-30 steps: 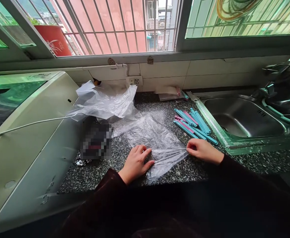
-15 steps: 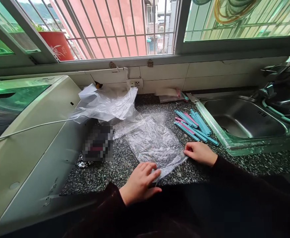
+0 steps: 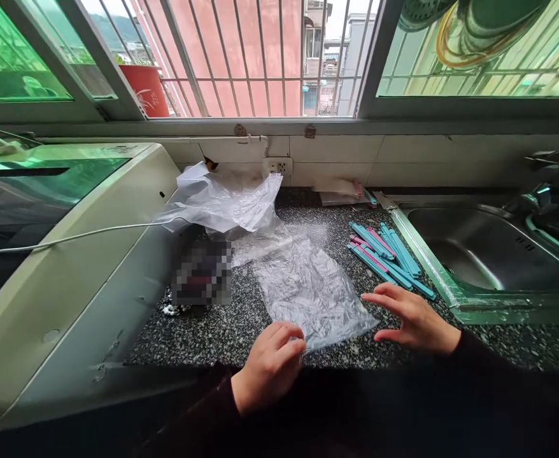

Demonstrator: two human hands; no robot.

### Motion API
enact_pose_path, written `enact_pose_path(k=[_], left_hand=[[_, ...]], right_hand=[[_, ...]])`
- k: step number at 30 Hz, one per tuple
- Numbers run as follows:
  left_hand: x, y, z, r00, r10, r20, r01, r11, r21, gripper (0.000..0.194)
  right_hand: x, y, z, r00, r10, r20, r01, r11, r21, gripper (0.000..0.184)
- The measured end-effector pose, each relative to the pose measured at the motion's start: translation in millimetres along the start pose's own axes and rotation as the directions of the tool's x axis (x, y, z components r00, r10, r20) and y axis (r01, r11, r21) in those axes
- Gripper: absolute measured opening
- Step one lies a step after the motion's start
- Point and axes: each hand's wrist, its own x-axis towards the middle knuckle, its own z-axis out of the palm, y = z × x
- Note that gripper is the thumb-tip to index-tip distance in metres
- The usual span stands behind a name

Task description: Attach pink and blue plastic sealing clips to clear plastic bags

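Note:
A clear, crinkled plastic bag (image 3: 312, 292) lies flat on the speckled counter. My left hand (image 3: 272, 362) is closed at its near left corner, fingers curled round the edge and thumb mostly hidden. Just off the near right corner, my right hand (image 3: 410, 318) is open, thumb and fingers apart with nothing between them. Beyond that hand is a loose pile of blue and pink bag sealing clips (image 3: 389, 254).
A crumpled white plastic bag (image 3: 232, 197) sits behind, near the wall socket (image 3: 278, 166). At left are a blurred-out dark object (image 3: 202, 273) and a large pale appliance (image 3: 131, 254) with a white cable. A steel sink (image 3: 480, 248) is at right. A small packet (image 3: 339, 193) lies by the wall.
My right hand has let go of the clear bag's corner and opened, moving right. My left hand's spread fingers have curled in at the bag's edge. The view has shifted slightly.

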Motion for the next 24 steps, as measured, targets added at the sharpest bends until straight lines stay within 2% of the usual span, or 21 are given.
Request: enact_pose_path(k=[2, 7, 9, 11, 14, 17, 22, 24], left_hand=[[1, 4, -9.6, 0.999, -0.023, -0.025, 0.021, 0.997, -0.071, 0.015], [4, 11, -31.9, 0.995, -0.102, -0.021, 0.093, 0.962, -0.256, 0.019], [7, 9, -40.4, 0.985, -0.173, -0.025, 0.152, 0.92, -0.362, 0.014], [12, 4, -47.9, 0.955, -0.295, -0.04, 0.242, 0.849, -0.47, 0.009], [18, -12, -55.8, 0.865, -0.501, -0.02, 0.388, 0.695, -0.605, 0.016], [24, -37, -59.7, 0.748, -0.663, 0.004, 0.494, 0.553, -0.67, 0.021], [34, -80, -57.5, 0.528, -0.849, -0.027, 0.558, 0.371, -0.743, 0.024], [36, -93, -52.9, 0.464, -0.885, -0.049, 0.554, 0.332, -0.763, 0.024]], right_hand=[[3, 3, 2, 0.999, -0.03, -0.035, 0.029, 1.0, -0.009, 0.055], [25, 1, 29, 0.978, -0.187, -0.091, 0.192, 0.98, 0.051, 0.03], [40, 0, 39, 0.976, -0.19, -0.105, 0.201, 0.974, 0.105, 0.026], [58, 3, 44, 0.982, -0.168, -0.088, 0.18, 0.972, 0.151, 0.025], [86, 9, 48, 0.99, -0.142, 0.015, 0.135, 0.968, 0.213, 0.018], [108, 15, 53, 0.992, -0.096, 0.079, 0.07, 0.957, 0.283, 0.012], [123, 14, 61, 0.997, 0.013, 0.081, -0.036, 0.954, 0.298, 0.018], [123, 10, 61, 0.995, 0.059, 0.085, -0.079, 0.964, 0.255, 0.016]])
